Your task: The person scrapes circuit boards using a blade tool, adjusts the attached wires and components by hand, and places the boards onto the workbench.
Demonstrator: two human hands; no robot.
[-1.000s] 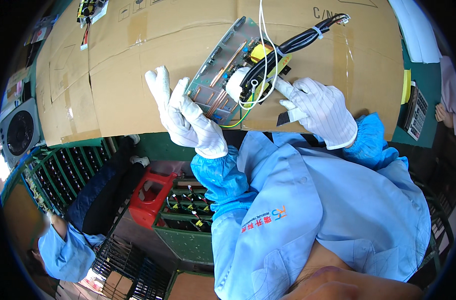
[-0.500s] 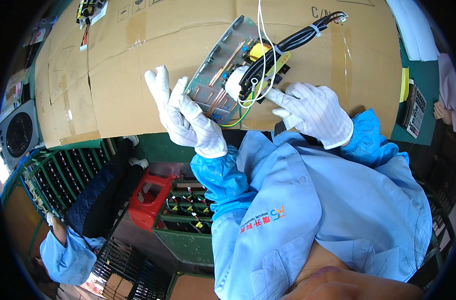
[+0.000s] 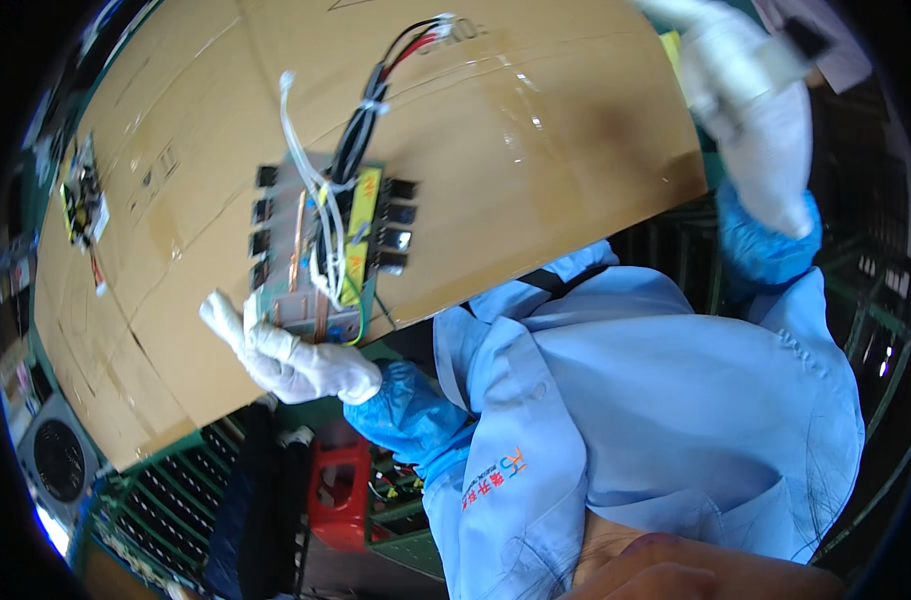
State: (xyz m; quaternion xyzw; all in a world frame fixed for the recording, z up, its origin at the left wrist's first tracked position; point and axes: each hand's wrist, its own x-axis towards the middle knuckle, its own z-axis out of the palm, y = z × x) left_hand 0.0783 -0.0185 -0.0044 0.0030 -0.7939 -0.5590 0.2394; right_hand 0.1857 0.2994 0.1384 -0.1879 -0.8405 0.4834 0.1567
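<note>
At the near left corner of a circuit board [image 3: 288,310], my left hand [image 3: 291,358], in a white striped glove, grips the edge. The board lies on cardboard and carries a yellow-labelled block [image 3: 361,235], copper strips and black components along both long sides. A black cable bundle [image 3: 356,130] with red and black ends runs away from it. Beside it lie white wires [image 3: 311,165]; a green-yellow wire hangs at the near end. My right hand [image 3: 751,105], gloved and smeared by motion, is far off to the right. A small tool with a dark flat end [image 3: 806,40] is in it, too blurred to name.
A cardboard sheet [image 3: 566,190] covers the table, its near edge close to my body. Another small circuit assembly [image 3: 83,195] lies at the far left. Below left are a fan [image 3: 59,455], green racks [image 3: 161,515] and a red stool [image 3: 339,495].
My right hand has swung from beside the board to the far right with the small tool. The board now points more straight away from me, and the whole view has turned.
</note>
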